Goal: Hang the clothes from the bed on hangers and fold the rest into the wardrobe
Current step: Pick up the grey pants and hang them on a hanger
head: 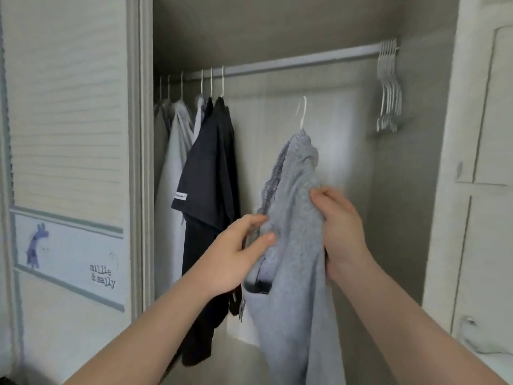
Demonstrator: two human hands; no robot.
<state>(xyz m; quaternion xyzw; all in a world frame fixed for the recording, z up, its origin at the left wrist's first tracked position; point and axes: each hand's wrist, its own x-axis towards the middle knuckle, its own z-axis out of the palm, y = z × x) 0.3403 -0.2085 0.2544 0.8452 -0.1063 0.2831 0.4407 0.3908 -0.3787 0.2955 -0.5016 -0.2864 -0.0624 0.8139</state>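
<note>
A light grey knitted garment hangs on a white hanger, held up in front of the open wardrobe and below the rail. My right hand grips the garment's right side, fingers curled into the fabric. At the garment's left edge my left hand pinches the fabric between thumb and fingers. The hanger's hook is free in the air, not on the rail.
Several garments hang at the rail's left end, among them a black one and a pale grey one. A bunch of empty white hangers hangs at the rail's right end. A sliding door stands at the left.
</note>
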